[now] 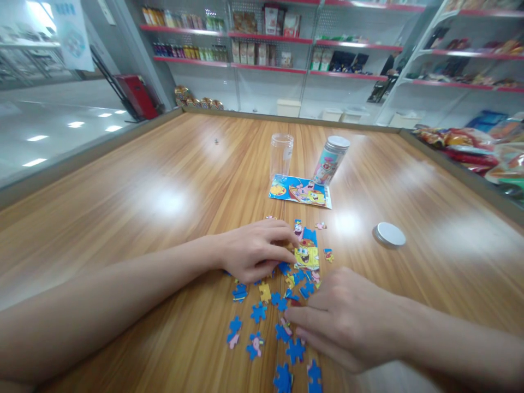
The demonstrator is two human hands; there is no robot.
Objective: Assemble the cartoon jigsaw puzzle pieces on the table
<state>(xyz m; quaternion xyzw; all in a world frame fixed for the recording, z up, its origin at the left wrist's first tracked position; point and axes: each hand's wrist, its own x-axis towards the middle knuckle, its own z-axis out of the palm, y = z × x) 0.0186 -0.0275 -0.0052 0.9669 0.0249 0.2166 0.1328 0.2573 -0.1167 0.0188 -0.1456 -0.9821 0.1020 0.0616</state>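
My left hand (262, 248) rests over the table with fingers apart, the fingertips at the left edge of a joined section of jigsaw puzzle (307, 254). That section shows a yellow cartoon face. My right hand (344, 316) is low to the right, its fingers reaching over loose pieces. Its leading fingertips are slightly apart beside a blue and pink puzzle piece (282, 331); no piece is plainly held. Several loose blue pieces (258, 312) lie spread below and between my hands, with a yellow piece (265, 293) among them. My left palm hides some pieces.
Beyond the puzzle lies a picture card (301, 192), with a clear jar (281, 155) and a printed canister (331, 161) behind it. A silver lid (390, 234) sits to the right. Packaged goods (462, 150) line the right edge; stocked shelves (270, 38) stand behind the wooden table (123, 218).
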